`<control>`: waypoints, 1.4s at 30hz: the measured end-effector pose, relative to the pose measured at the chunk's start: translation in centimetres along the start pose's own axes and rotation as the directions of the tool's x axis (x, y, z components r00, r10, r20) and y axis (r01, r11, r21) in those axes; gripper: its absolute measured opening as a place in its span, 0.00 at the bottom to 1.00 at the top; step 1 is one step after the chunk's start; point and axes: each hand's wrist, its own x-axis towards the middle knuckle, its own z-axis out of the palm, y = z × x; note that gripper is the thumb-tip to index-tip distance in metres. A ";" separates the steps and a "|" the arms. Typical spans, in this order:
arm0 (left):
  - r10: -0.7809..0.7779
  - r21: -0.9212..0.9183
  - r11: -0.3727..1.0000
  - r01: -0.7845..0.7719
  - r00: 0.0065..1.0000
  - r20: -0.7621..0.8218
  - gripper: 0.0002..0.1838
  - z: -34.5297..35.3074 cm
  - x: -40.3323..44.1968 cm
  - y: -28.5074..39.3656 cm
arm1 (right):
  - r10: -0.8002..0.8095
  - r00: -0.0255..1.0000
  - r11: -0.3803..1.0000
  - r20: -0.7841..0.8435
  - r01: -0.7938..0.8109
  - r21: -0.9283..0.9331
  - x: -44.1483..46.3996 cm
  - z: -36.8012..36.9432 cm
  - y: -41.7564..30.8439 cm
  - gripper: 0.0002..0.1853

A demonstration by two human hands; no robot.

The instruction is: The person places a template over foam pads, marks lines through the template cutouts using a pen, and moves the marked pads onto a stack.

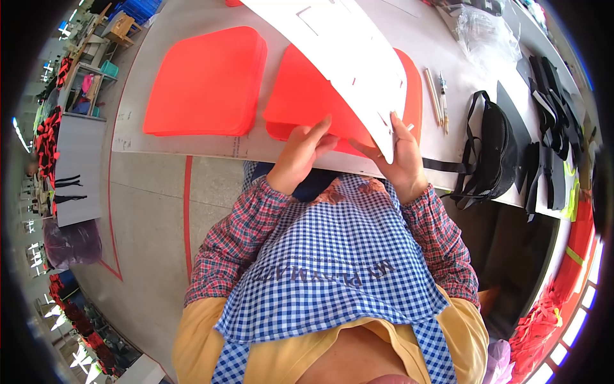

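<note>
My right hand (405, 157) grips the lower corner of a large white template sheet (358, 54) with small slots and marks cut or drawn in it. A thin pale stick, perhaps a pen, shows by its fingers. The sheet is tilted up over a stack of red rounded panels (300, 96) and hides part of it. By the near edge of that stack is my left hand (300, 153), thumb and fingers apart, with nothing seen in it. A second stack of red panels (208, 80) lies to the left.
Pens (442, 102) lie right of the red stack on the grey table (137, 115). Further right are a black bag (492, 150) with straps, black strips (550, 109) and clear plastic wrap (489, 41). The table's near edge runs just in front of my body.
</note>
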 end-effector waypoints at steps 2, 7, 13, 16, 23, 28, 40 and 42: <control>0.085 0.008 0.996 -0.085 0.968 -0.236 0.25 1.7 0.9 0.0 | -0.009 0.999 1.000 -0.038 0.008 -0.016 -0.4 -0.4 -1.0 0.23; 0.366 0.234 0.928 -0.288 0.817 -0.446 0.17 -1.6 5.4 2.1 | -0.156 0.987 0.987 -0.031 0.155 -0.046 -1.4 -2.0 -4.8 0.19; 0.534 0.178 0.819 -0.545 0.613 -0.582 0.20 -9.8 2.4 12.4 | -0.302 0.944 0.931 -0.132 0.262 -0.253 -1.3 -5.3 -7.6 0.20; 0.640 0.222 0.725 -0.652 0.517 -0.569 0.20 -16.8 1.0 15.7 | -0.301 0.936 0.894 -0.183 0.211 -0.395 -0.5 -6.4 -7.4 0.20; 0.544 0.211 0.766 -0.608 0.437 -0.716 0.19 -30.5 -0.5 17.0 | -0.478 0.875 0.450 -0.075 0.170 -0.877 2.1 -8.2 -5.8 0.18; 0.435 0.124 0.808 -0.576 0.442 -0.785 0.18 -34.8 -1.0 16.2 | -0.550 0.835 0.020 -0.020 -0.011 -1.000 3.2 -10.9 -6.5 0.22; 0.485 0.219 0.742 -0.634 0.282 -0.828 0.16 -30.0 1.9 14.7 | -0.569 0.822 -0.057 -0.016 -0.058 -0.997 3.0 -10.5 -6.4 0.25; 0.476 0.209 0.742 -0.637 0.280 -0.834 0.17 -30.0 1.3 14.7 | -0.571 0.821 -0.058 -0.011 -0.054 -0.997 3.0 -10.5 -6.4 0.25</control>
